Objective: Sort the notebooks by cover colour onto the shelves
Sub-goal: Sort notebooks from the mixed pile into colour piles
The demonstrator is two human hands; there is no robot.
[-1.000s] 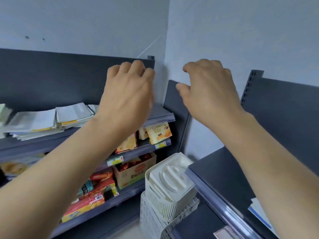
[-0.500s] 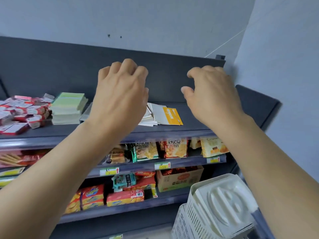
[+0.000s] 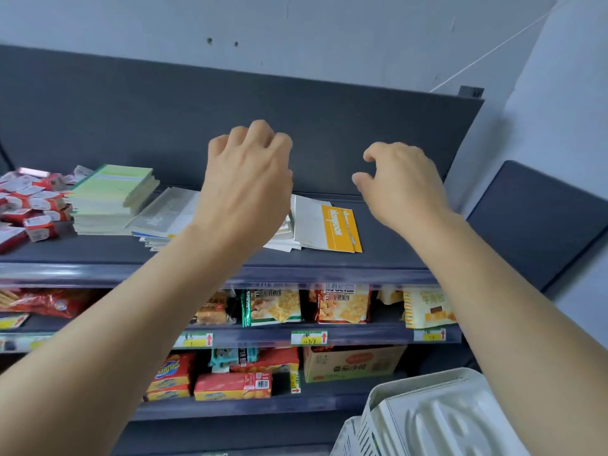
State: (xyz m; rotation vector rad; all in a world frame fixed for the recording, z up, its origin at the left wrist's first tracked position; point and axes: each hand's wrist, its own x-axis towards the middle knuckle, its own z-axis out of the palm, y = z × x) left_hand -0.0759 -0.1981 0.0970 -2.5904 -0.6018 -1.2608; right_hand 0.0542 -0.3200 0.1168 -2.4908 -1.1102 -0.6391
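In the head view, both arms reach up into the middle of the frame, toward the top shelf [image 3: 388,261]. The left hand [image 3: 250,182] is in the middle, and its fingers are loosely bent. It holds nothing. The right hand [image 3: 401,185] is a bit to the right. Its thumb and fingers are bent like a soft claw, and it holds nothing too. Both hands hang above the shelf and I can't see them touching any book.

The notebooks are all on that top shelf. A neat stack of green notebooks [image 3: 112,192] sits at the left. Just beside it, a messy pile of white notebooks [image 3: 164,215] leans and fans out. The left hand hides part of this pile. Right of the hand lie the yellow-and-white notebooks [image 3: 329,225], spread flat near the front edge. At the far left is a heap of small red packets [image 3: 29,205], touching or nearly touching the green stack.

Below are shelves with snack packs [image 3: 273,307] and a cardboard box [image 3: 352,363]. White baskets [image 3: 427,419] sit in the lower right corner.

I think the hands are about to pick up a book. What could go wrong? The white pile is crooked, so a quick pull on one book could make the others slide off the front of the shelf. Thin covers are slippery, so two books might come up together. A bump to the left could also push the green stack into the red packets.
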